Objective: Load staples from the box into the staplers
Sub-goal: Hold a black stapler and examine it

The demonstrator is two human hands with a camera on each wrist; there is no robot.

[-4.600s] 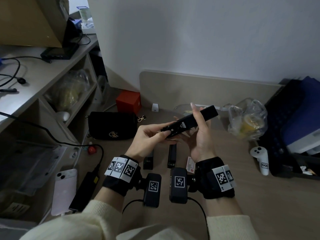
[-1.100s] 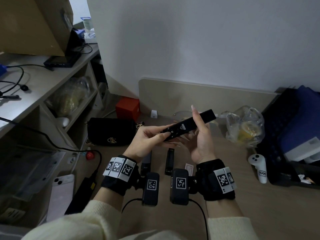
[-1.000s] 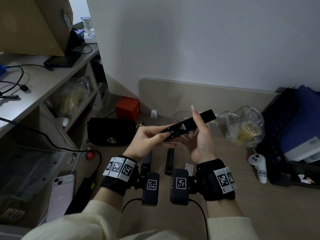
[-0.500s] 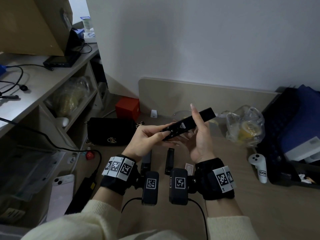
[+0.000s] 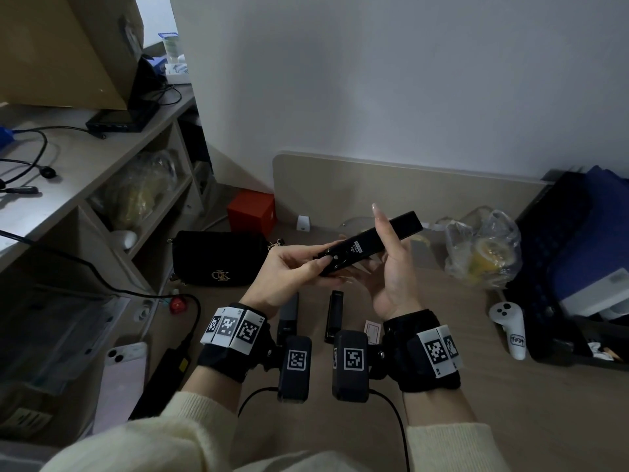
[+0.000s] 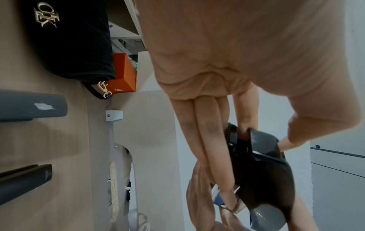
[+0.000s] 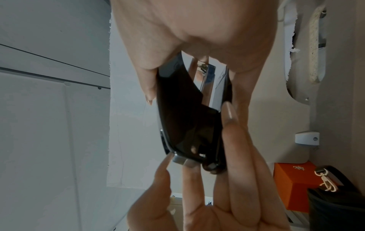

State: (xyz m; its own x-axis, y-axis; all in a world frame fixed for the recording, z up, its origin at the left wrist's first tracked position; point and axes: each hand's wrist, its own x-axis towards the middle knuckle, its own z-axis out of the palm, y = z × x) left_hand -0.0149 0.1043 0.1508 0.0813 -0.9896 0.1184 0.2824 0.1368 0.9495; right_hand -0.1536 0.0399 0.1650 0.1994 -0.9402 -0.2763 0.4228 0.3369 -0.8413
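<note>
Both hands hold one black stapler [image 5: 369, 242] in the air above the desk [image 5: 510, 386], tilted up to the right. The left hand [image 5: 289, 270] pinches its near end between thumb and fingers [image 7: 231, 140]; the right hand [image 5: 391, 267] grips its middle, thumb across the top. Two more staplers [image 5: 333, 315] lie on the desk below. A small box [image 5: 372, 330], half hidden by the wrist camera, lies beside them; its contents cannot be seen. A clear bag [image 5: 483, 250] holds something yellow.

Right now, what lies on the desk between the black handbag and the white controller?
In the head view, two staplers and a small card lie between the black handbag and the white controller.
</note>
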